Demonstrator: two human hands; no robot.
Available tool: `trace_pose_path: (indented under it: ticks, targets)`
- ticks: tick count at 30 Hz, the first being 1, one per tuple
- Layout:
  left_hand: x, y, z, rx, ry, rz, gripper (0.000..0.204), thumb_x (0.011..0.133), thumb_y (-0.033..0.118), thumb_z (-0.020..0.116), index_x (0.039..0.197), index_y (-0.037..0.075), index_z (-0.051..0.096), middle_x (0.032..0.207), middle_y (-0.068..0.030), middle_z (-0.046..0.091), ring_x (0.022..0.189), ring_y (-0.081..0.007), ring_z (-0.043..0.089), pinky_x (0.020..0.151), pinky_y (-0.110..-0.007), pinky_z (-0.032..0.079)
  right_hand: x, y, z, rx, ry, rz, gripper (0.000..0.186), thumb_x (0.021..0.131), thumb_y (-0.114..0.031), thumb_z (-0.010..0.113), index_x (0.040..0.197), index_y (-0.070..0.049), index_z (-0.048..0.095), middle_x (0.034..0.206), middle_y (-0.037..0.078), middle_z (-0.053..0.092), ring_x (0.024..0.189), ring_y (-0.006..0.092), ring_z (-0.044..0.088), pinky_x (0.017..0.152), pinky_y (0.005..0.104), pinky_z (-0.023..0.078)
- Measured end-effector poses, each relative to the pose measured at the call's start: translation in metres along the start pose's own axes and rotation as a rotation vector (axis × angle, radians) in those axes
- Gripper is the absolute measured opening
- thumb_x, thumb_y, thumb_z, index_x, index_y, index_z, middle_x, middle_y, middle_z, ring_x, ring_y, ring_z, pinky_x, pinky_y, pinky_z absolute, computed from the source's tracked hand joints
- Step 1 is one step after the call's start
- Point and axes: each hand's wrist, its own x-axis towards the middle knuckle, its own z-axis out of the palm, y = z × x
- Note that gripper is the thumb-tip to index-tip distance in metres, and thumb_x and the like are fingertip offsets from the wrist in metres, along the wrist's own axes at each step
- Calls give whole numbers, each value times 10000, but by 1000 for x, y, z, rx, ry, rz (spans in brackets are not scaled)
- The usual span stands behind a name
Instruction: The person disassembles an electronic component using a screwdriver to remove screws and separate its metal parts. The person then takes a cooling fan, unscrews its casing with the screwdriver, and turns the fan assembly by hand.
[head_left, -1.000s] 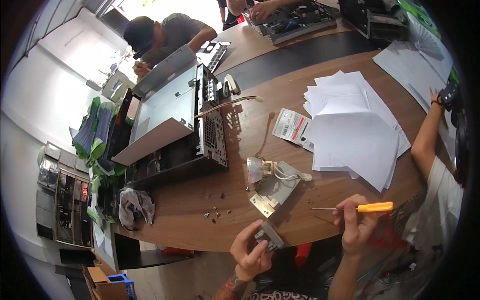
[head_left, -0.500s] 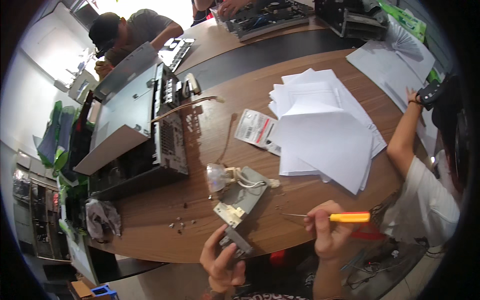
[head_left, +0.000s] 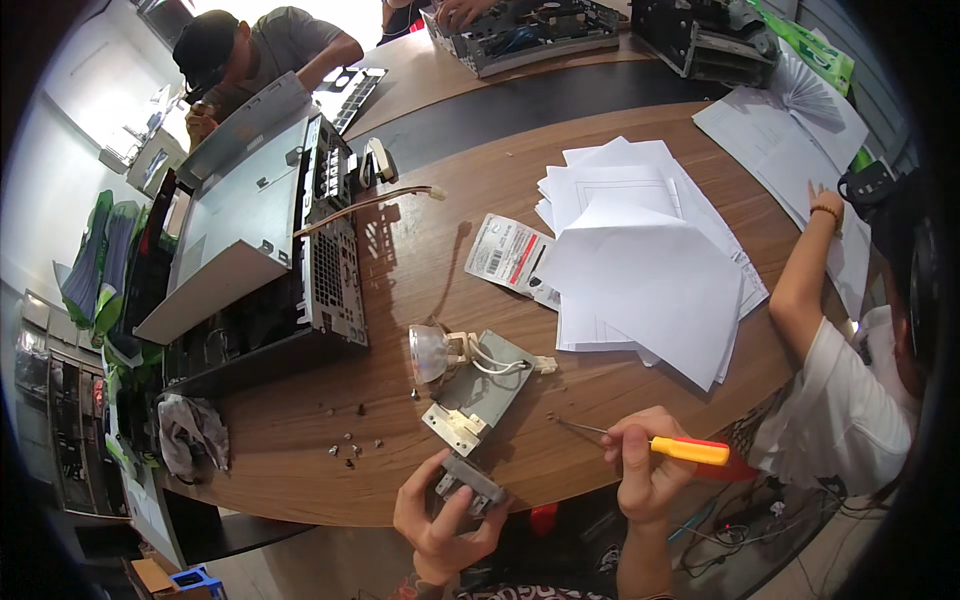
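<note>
My left hand [head_left: 445, 530] is closed around a small grey metal part [head_left: 470, 484] at the table's front edge. My right hand [head_left: 650, 470] grips a screwdriver [head_left: 690, 451] with a yellow and red handle, its thin shaft pointing left over the table. Just beyond the left hand lies a lamp bulb with a glass reflector [head_left: 428, 354] and white wires. Beside it are a grey metal plate [head_left: 494, 385] and a cream-coloured bracket [head_left: 455, 428]. The screwdriver tip is apart from these parts. Several small screws [head_left: 350, 450] are scattered to the left.
An opened computer case [head_left: 340, 285] stands at the left, a cable sticking out of it. White papers [head_left: 650, 280] and a printed packet [head_left: 505, 252] lie right of centre. A crumpled cloth [head_left: 192, 435] is near the left edge. Co-workers sit across and at the right [head_left: 835, 400].
The screwdriver has shifted slightly left, and its handle now tilts down to the right. My left hand still holds the grey part, turned a little. The view has shifted slightly.
</note>
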Motion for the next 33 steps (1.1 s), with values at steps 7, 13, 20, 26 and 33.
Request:
trace_pose_path:
  ticks: [7,13,20,26,33]
  targets:
    - [1,2,0,2,16,1,704,676,176,843,1243,174,426,1172,-271,549,1000,-401,615,792,-445,531,-1,3,-1,-7,3,-21,141,944,-88,583,849,8,623,766,94,634,558,100,578,504,206,440]
    - [1,3,0,4,6,-17,734,654,154,857,1248,173,426,1179,-266,544,1001,-399,617,796,-444,536,-2,6,-1,76,17,-25,173,952,-115,570,837,9,607,768,103,623,556,104,564,512,207,442]
    - [1,5,-2,13,-5,-48,737,634,140,876,1226,171,438,1211,-264,535,1015,-387,629,796,-433,553,3,0,-9,309,42,47,221,953,-170,592,829,11,567,728,111,592,510,116,540,459,203,422]
    - [0,1,3,19,40,-29,745,616,147,897,1207,175,445,1198,-259,549,1017,-374,639,777,-416,572,-2,0,-5,400,98,120,251,929,-198,652,833,14,558,683,121,580,472,142,566,385,228,445]
    - [-1,3,2,35,74,-42,688,617,198,910,1167,170,497,1152,-235,592,981,-359,645,754,-408,572,-18,-19,19,590,54,289,282,893,-198,709,811,48,599,621,156,612,401,181,568,344,256,451]
